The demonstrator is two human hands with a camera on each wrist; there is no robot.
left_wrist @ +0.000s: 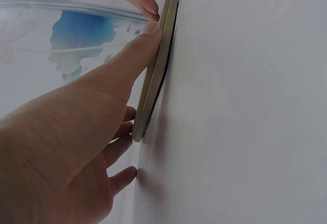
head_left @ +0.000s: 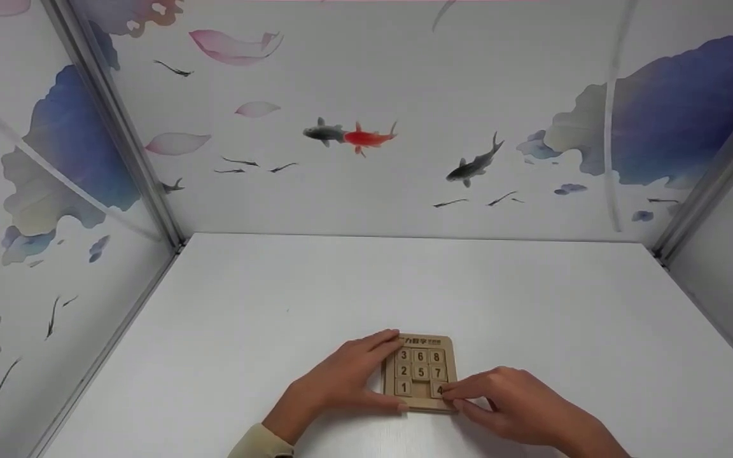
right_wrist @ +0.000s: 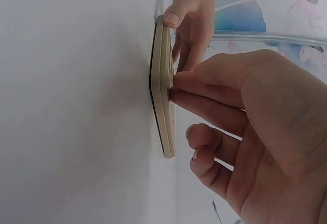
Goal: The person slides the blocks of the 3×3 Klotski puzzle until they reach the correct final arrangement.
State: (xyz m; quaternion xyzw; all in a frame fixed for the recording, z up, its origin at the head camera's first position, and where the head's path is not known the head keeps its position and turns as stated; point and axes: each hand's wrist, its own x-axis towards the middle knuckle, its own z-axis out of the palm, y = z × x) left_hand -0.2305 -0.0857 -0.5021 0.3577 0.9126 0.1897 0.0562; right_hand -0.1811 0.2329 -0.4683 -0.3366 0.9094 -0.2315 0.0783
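Note:
A wooden number slide puzzle [head_left: 451, 357] lies flat on the white table in the head view. Its tiles read 3, 6, 8 at the top, 2, 5, 7 in the middle, then 1, a gap and 4 [head_left: 438, 389] at the bottom. My left hand [head_left: 347, 375] holds the puzzle's left side, thumb at the lower edge and fingers reaching to the top corner. From the right, my right hand [head_left: 519, 404] touches the 4 tile with its fingertips. Edge-on in the right wrist view, the frame [right_wrist: 164, 81] has the right fingertips against its face, with the other fingers curled.
The white table [head_left: 265, 305] extends around the puzzle. Behind it stands a white panel [head_left: 379, 197] printed with fish and petals, with similar side panels joined by metal posts [head_left: 118, 127].

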